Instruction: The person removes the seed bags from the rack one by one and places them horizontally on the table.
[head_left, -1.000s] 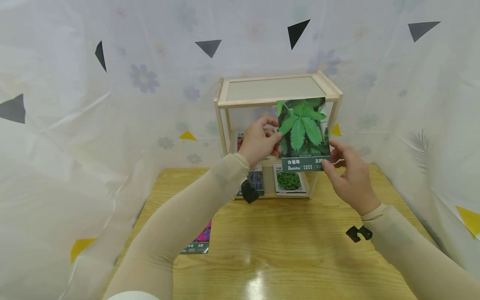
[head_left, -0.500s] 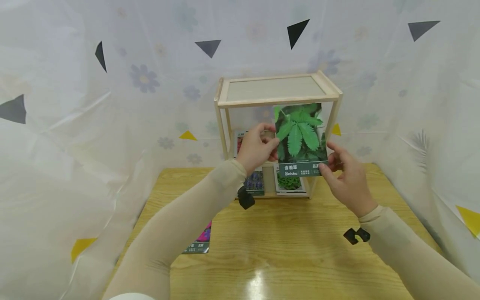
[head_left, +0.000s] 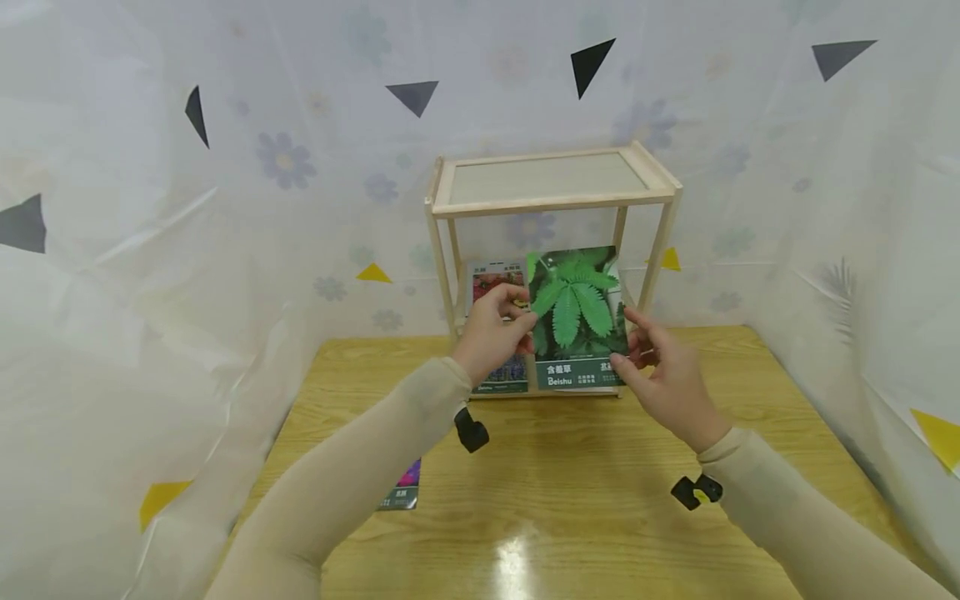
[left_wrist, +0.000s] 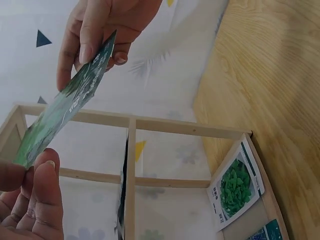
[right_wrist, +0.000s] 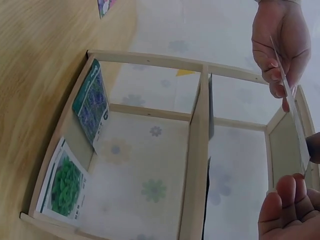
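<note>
The left hand (head_left: 491,333) pinches the left edge of the leaf packet (head_left: 577,312) between thumb and bent fingers; the right hand (head_left: 667,375) pinches its lower right edge the same way. Held by 2 opposite sides, the thin packet likely stays flat and its picture uncovered. It is in front of the wooden rack (head_left: 547,179), whose bottom shelf bears a green packet (left_wrist: 235,187) and a purple packet (right_wrist: 92,105), pictures facing out, perhaps for easy viewing.
</note>
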